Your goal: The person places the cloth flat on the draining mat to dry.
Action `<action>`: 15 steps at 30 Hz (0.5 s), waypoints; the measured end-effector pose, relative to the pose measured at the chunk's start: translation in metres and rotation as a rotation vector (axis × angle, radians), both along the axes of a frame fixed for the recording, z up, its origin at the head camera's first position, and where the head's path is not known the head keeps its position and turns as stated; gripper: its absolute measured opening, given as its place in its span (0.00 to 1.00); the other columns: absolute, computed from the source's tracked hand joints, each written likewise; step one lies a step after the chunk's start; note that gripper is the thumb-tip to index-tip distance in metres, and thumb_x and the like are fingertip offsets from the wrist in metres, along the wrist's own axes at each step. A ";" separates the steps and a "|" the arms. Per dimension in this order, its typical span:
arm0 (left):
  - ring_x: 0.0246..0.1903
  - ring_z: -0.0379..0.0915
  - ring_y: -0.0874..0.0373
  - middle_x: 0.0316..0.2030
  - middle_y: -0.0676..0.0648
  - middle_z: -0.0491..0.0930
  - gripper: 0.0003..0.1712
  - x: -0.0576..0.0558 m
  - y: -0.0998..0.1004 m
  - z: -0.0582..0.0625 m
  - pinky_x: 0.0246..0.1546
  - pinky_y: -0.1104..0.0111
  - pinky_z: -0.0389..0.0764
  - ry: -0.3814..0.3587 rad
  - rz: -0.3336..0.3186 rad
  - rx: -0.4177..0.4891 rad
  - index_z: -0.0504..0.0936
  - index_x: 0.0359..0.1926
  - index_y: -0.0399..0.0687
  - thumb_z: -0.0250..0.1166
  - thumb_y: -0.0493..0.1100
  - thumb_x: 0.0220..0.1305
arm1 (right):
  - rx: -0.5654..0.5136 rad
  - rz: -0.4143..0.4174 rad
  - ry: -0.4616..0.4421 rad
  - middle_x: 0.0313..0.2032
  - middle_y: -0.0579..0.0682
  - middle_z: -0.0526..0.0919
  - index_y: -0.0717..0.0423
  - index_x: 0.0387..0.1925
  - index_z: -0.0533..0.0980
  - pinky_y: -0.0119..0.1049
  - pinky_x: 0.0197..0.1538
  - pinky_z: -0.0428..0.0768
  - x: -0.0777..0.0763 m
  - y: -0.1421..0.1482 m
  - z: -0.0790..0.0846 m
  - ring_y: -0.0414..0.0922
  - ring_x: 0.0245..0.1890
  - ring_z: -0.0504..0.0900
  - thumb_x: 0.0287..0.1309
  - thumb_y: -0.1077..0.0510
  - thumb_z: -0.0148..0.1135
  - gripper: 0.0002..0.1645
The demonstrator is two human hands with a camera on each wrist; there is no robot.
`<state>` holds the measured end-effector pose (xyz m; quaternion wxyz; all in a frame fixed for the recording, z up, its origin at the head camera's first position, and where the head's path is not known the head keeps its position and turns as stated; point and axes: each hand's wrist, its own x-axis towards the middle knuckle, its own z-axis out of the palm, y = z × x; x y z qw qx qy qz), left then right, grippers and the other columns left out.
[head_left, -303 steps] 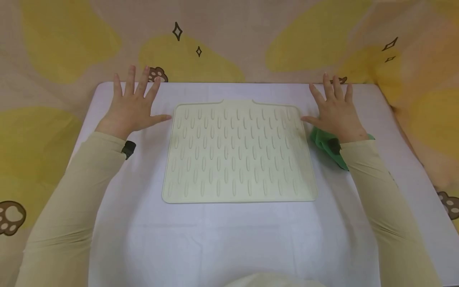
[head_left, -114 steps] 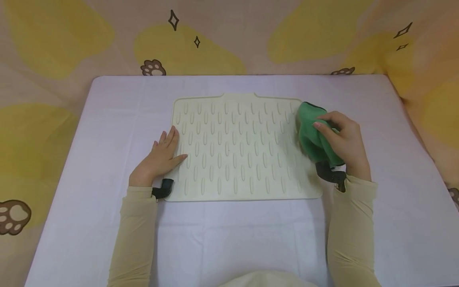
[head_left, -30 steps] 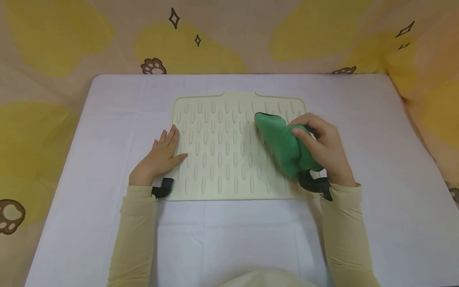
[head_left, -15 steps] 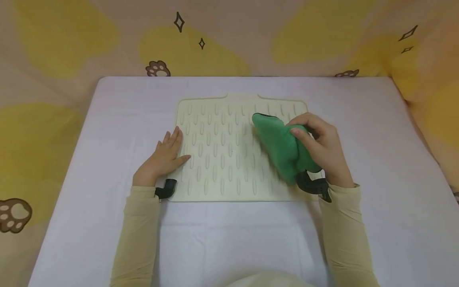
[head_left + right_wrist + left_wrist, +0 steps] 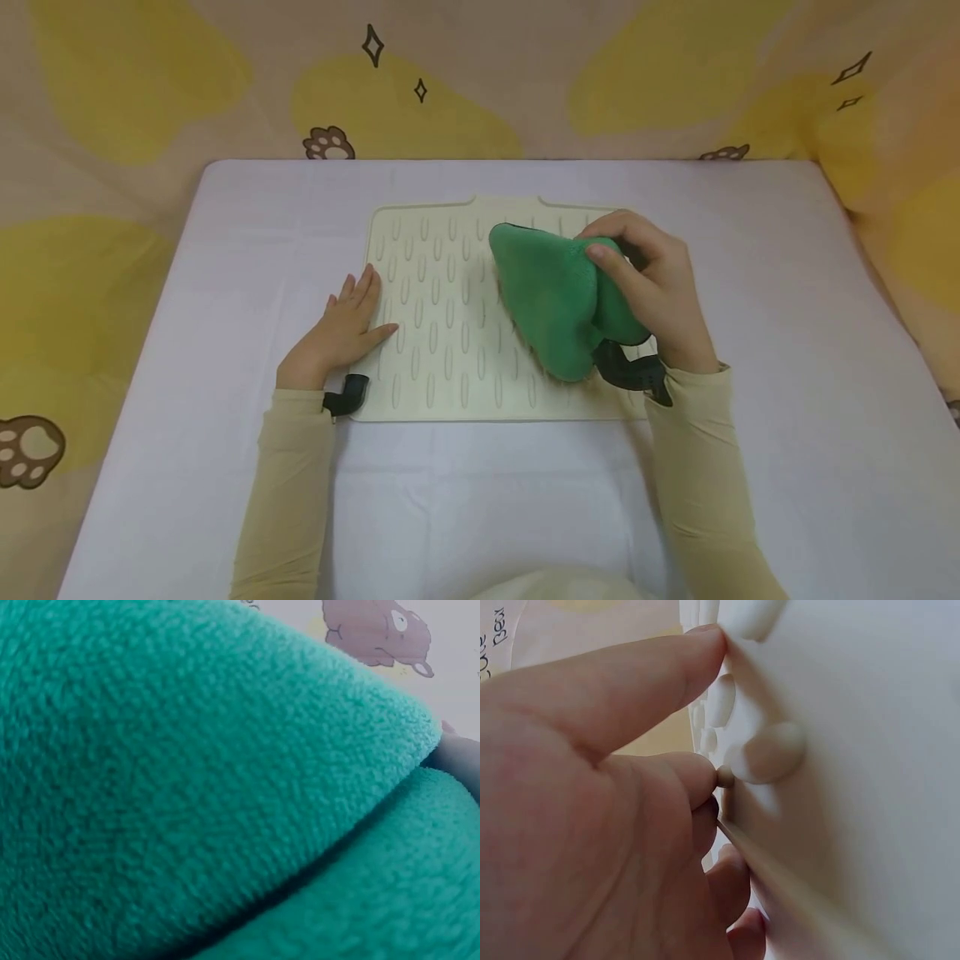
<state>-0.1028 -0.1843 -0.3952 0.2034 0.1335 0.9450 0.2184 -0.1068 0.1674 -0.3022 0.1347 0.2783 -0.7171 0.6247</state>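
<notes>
A cream mat (image 5: 435, 367) with rows of raised oval ridges lies flat on the white-covered table. My left hand (image 5: 337, 333) rests on its left edge with the fingers stretched out; in the left wrist view the thumb (image 5: 652, 682) lies against the ridged surface. With thumb and fingers my right hand (image 5: 652, 283) pinches a green cloth (image 5: 543, 292), bunched and hanging over the right half of the mat. Close up in the right wrist view, the cloth (image 5: 187, 765) looks fuzzy and hides most of that hand. Whether its lower edge touches the mat, I cannot tell.
White cloth covers the table (image 5: 487, 492). Behind and beside it hangs a curtain (image 5: 480, 75) with yellow patches and brown paw prints. A black wrist mount (image 5: 347, 395) sits on the left wrist and another mount (image 5: 630, 371) on the right.
Both hands were first spread beside the mat, the cloth under the right wrist. The right hand then took the cloth and has carried it leftward over the mat. The left hand stays on the left edge.
</notes>
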 end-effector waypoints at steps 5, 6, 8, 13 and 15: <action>0.69 0.17 0.39 0.71 0.39 0.24 0.46 -0.001 0.000 0.000 0.64 0.41 0.31 -0.017 0.003 -0.017 0.31 0.71 0.32 0.49 0.53 0.72 | -0.019 -0.001 0.012 0.34 0.54 0.80 0.69 0.34 0.79 0.34 0.45 0.73 -0.003 -0.008 0.005 0.47 0.37 0.77 0.60 0.67 0.60 0.06; 0.69 0.16 0.39 0.71 0.39 0.23 0.46 -0.001 0.000 0.000 0.64 0.41 0.31 -0.020 0.004 -0.018 0.31 0.71 0.33 0.49 0.53 0.72 | -0.023 -0.003 0.015 0.34 0.54 0.80 0.69 0.35 0.79 0.34 0.45 0.73 -0.003 -0.009 0.006 0.47 0.37 0.77 0.60 0.66 0.60 0.06; 0.69 0.16 0.40 0.71 0.40 0.23 0.46 -0.002 -0.001 -0.001 0.65 0.42 0.30 -0.024 0.010 -0.022 0.31 0.71 0.33 0.50 0.52 0.72 | -0.043 -0.007 0.015 0.34 0.54 0.81 0.68 0.35 0.79 0.33 0.44 0.73 -0.005 -0.011 0.006 0.47 0.37 0.77 0.60 0.66 0.60 0.06; 0.69 0.16 0.41 0.71 0.41 0.22 0.47 -0.001 0.000 0.000 0.64 0.42 0.30 -0.023 0.012 -0.011 0.31 0.71 0.33 0.51 0.51 0.71 | -0.101 -0.012 0.021 0.34 0.52 0.81 0.65 0.35 0.80 0.34 0.44 0.74 -0.008 -0.016 0.008 0.48 0.37 0.78 0.59 0.66 0.61 0.04; 0.69 0.16 0.41 0.71 0.41 0.22 0.47 -0.001 0.000 0.000 0.64 0.42 0.30 -0.022 0.011 -0.009 0.30 0.71 0.33 0.51 0.51 0.71 | -0.125 -0.013 0.027 0.34 0.52 0.81 0.65 0.35 0.80 0.34 0.44 0.74 -0.009 -0.019 0.009 0.48 0.37 0.78 0.59 0.66 0.62 0.04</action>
